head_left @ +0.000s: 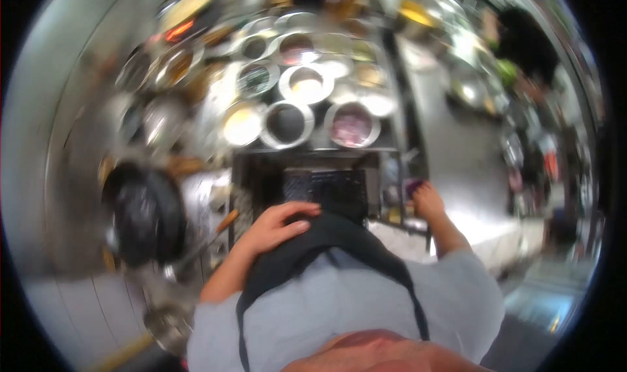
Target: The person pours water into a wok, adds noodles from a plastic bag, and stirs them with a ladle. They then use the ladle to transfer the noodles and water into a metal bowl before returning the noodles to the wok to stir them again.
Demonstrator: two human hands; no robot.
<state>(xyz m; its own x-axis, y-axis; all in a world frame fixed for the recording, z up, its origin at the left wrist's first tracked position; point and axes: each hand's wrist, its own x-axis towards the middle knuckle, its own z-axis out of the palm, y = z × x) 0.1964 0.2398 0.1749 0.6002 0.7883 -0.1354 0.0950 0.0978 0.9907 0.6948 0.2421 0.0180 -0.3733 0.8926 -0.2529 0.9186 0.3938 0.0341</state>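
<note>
My left hand (pixel 284 226) lies on the front of the dark apron (pixel 339 232), fingers stretched out and thumb apart, holding nothing. Over on the right, my right hand (pixel 428 200) reaches down beside the metal counter (pixel 464 170). Its fingers are curled at something purple (pixel 413 187), too blurred to make out. Ahead of me stand several round metal containers, among them one with purple-pink contents (pixel 353 125), one with dark contents (pixel 287 124) and one with pale yellow contents (pixel 241 124).
A black wok (pixel 144 213) sits at the left, near a utensil with an orange handle (pixel 226 220). Pans stand at the back left. A bowl with yellow contents (pixel 417 14) is at the upper right. Further right, a blurred dark-haired person (pixel 526 46) is beside the counter.
</note>
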